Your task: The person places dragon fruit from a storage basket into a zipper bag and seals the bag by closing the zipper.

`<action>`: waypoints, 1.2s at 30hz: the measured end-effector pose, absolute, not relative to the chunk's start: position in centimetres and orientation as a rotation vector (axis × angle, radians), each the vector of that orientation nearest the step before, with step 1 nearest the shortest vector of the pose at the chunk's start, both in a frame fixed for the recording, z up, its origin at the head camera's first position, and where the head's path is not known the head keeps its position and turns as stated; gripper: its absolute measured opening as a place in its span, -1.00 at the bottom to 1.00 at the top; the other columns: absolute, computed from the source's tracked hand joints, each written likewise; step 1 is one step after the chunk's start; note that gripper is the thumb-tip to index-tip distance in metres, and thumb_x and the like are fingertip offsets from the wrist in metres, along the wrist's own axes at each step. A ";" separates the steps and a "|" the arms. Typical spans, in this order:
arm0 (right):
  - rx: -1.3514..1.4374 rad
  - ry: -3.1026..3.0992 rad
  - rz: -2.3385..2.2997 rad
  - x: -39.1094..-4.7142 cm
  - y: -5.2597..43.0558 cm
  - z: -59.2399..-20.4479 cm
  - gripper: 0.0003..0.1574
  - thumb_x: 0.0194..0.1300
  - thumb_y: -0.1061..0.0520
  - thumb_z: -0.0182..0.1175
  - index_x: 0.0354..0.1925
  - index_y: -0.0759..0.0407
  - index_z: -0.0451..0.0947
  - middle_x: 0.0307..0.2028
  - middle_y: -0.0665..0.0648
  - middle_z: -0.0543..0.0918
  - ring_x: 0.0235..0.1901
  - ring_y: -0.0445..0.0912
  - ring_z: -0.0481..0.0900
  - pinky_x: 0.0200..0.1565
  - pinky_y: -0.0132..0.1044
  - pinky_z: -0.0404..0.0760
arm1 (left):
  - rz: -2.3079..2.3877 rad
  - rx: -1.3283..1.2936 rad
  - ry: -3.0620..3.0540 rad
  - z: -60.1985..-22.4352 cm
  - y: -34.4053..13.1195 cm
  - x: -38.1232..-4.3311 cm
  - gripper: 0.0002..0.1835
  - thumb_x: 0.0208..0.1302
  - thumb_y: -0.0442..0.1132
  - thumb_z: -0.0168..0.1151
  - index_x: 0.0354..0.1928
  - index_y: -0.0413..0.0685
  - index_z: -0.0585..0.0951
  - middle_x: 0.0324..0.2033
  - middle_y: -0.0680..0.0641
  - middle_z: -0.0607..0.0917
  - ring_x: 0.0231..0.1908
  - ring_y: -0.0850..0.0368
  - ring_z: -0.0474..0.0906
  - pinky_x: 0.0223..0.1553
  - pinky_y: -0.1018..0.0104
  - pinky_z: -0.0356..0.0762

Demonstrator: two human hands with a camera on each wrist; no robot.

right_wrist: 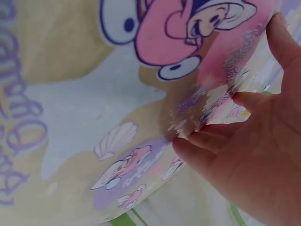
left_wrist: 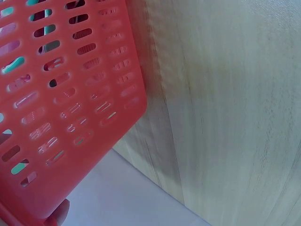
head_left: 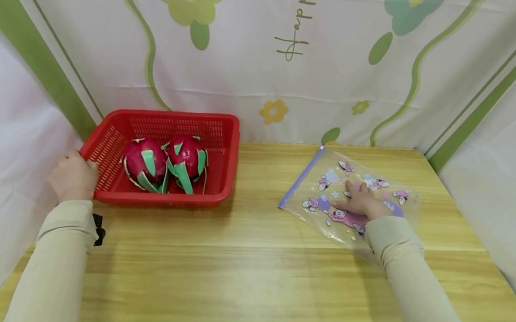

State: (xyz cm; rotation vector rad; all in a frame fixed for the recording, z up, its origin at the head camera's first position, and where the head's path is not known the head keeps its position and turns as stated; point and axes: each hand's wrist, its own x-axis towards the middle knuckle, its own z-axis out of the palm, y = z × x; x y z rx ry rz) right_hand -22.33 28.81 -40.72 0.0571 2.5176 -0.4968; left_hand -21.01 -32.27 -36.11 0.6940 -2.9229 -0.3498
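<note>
My left hand (head_left: 75, 176) grips the left rim of a red plastic basket (head_left: 230, 164), and one fingertip (left_wrist: 61, 212) shows at the rim in the left wrist view. Inside the basket sit two dragon fruits, a left one (head_left: 137, 159) and a right one (head_left: 185, 151), both deep pink with green scales. On the right of the table lies a clear zip bag (head_left: 345, 175) with pink and purple cartoon prints and a purple slider strip. My right hand (head_left: 358, 202) rests on it with fingers spread; in the right wrist view the fingertips (right_wrist: 186, 146) touch the printed film.
The wooden table (head_left: 240, 271) stretches in front of and between the basket and the bag. A white curtain (head_left: 247, 69) with flowers hangs along the back edge, with white cloth on both sides. A small black object (head_left: 99, 229) shows beside the left sleeve.
</note>
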 end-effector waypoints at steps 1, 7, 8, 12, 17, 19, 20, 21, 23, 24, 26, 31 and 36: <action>0.052 2.514 -0.502 -22.3 28.9 -40.7 0.23 0.31 -0.37 0.01 0.48 0.29 -0.38 0.35 0.66 -0.49 0.34 0.57 -0.46 0.22 0.55 -0.25 | -0.348 0.694 -2.923 -36.1 -32.3 -21.0 -0.52 0.40 -0.13 -0.19 -0.07 -0.58 0.31 -0.26 -0.53 0.39 -0.21 -0.52 0.44 -0.26 -0.26 0.43; 0.007 2.551 -0.500 -22.3 28.9 -40.9 0.21 0.30 -0.36 0.03 0.48 0.32 -0.30 0.34 0.70 -0.45 0.33 0.59 -0.43 0.21 0.55 -0.24 | -0.335 0.689 -2.919 -36.2 -32.2 -21.0 -0.53 0.38 -0.14 -0.19 -0.08 -0.58 0.31 -0.25 -0.55 0.40 -0.21 -0.53 0.44 -0.28 -0.25 0.42; -0.007 2.579 -0.494 -22.3 28.9 -41.0 0.16 0.30 -0.35 0.03 0.47 0.33 -0.21 0.34 0.71 -0.36 0.34 0.59 -0.36 0.22 0.54 -0.19 | -0.335 0.689 -2.917 -36.2 -32.2 -20.9 -0.53 0.38 -0.14 -0.19 -0.08 -0.58 0.31 -0.25 -0.55 0.40 -0.21 -0.53 0.44 -0.28 -0.25 0.42; -0.010 2.689 -0.491 -22.3 28.6 -41.2 -0.06 0.28 -0.33 0.07 0.24 0.37 0.15 0.23 0.69 0.07 0.26 0.58 0.04 0.18 0.47 0.15 | -0.348 0.692 -2.902 -36.1 -32.0 -20.8 -0.55 0.36 -0.16 -0.19 -0.09 -0.58 0.32 -0.26 -0.54 0.40 -0.20 -0.53 0.44 -0.27 -0.26 0.43; 0.098 2.700 -0.487 -22.3 28.5 -41.2 -0.04 0.24 -0.37 0.09 0.17 0.40 0.17 0.16 0.68 0.19 0.19 0.57 0.15 0.14 0.40 0.29 | -0.346 0.682 -2.888 -36.1 -31.8 -20.7 -0.56 0.35 -0.18 -0.19 -0.10 -0.58 0.32 -0.27 -0.53 0.40 -0.21 -0.53 0.44 -0.27 -0.26 0.43; 0.132 2.684 -0.471 -22.3 28.5 -41.2 0.09 0.23 -0.40 0.08 0.26 0.46 0.09 0.21 0.70 0.15 0.22 0.58 0.11 0.18 0.39 0.26 | -0.344 0.677 -2.894 -36.0 -31.9 -20.7 -0.56 0.35 -0.18 -0.18 -0.10 -0.58 0.32 -0.27 -0.54 0.40 -0.22 -0.53 0.44 -0.29 -0.25 0.43; 0.137 2.682 -0.459 -22.3 28.5 -41.2 0.14 0.23 -0.41 0.08 0.29 0.49 0.05 0.22 0.71 0.13 0.23 0.59 0.10 0.20 0.39 0.24 | -0.345 0.677 -2.899 -35.9 -31.9 -20.7 -0.55 0.35 -0.17 -0.19 -0.10 -0.58 0.31 -0.27 -0.54 0.40 -0.22 -0.53 0.44 -0.30 -0.25 0.43; 0.141 2.679 -0.448 -22.4 28.5 -41.3 0.19 0.23 -0.42 0.07 0.31 0.52 0.00 0.23 0.71 0.11 0.24 0.59 0.08 0.22 0.38 0.22 | -0.347 0.677 -2.901 -35.9 -31.9 -20.7 -0.55 0.36 -0.17 -0.19 -0.09 -0.59 0.31 -0.27 -0.54 0.39 -0.22 -0.53 0.44 -0.30 -0.25 0.42; 0.132 2.672 -0.440 -22.4 28.5 -41.3 0.22 0.24 -0.42 0.05 0.33 0.55 -0.04 0.25 0.70 0.08 0.25 0.58 0.05 0.25 0.37 0.18 | -0.355 0.684 -2.906 -35.8 -32.0 -20.7 -0.54 0.36 -0.17 -0.19 -0.08 -0.59 0.31 -0.26 -0.54 0.39 -0.21 -0.53 0.44 -0.30 -0.25 0.42; 0.122 2.671 -0.443 -22.4 28.6 -41.3 0.22 0.25 -0.42 0.04 0.33 0.56 -0.05 0.26 0.70 0.06 0.26 0.58 0.03 0.26 0.37 0.16 | -0.358 0.687 -2.906 -35.8 -32.0 -20.7 -0.54 0.36 -0.17 -0.20 -0.07 -0.59 0.31 -0.25 -0.54 0.39 -0.20 -0.53 0.44 -0.29 -0.26 0.42; 0.097 2.669 -0.447 -22.4 28.6 -41.3 0.22 0.27 -0.40 0.03 0.35 0.56 -0.07 0.29 0.69 0.01 0.29 0.56 -0.02 0.29 0.37 0.12 | -0.364 0.694 -2.906 -35.8 -32.0 -20.8 -0.54 0.36 -0.17 -0.20 -0.06 -0.59 0.31 -0.25 -0.54 0.39 -0.20 -0.53 0.44 -0.29 -0.26 0.42; 0.081 2.639 -0.465 -22.5 28.7 -41.2 0.21 0.30 -0.37 0.02 0.44 0.43 -0.20 0.35 0.71 -0.26 0.32 0.60 -0.21 0.24 0.47 0.04 | -0.362 0.692 -2.906 -35.9 -32.1 -20.9 -0.54 0.36 -0.16 -0.20 -0.07 -0.58 0.31 -0.25 -0.54 0.39 -0.20 -0.53 0.44 -0.28 -0.27 0.42; 0.029 2.668 -0.412 -22.6 28.6 -41.2 0.12 0.32 -0.31 0.05 0.46 0.33 -0.18 0.33 0.73 -0.22 0.29 0.66 -0.17 0.14 0.54 0.12 | -0.362 0.693 -2.904 -36.0 -32.2 -21.0 -0.54 0.36 -0.17 -0.20 -0.06 -0.58 0.31 -0.25 -0.54 0.39 -0.20 -0.54 0.43 -0.28 -0.27 0.41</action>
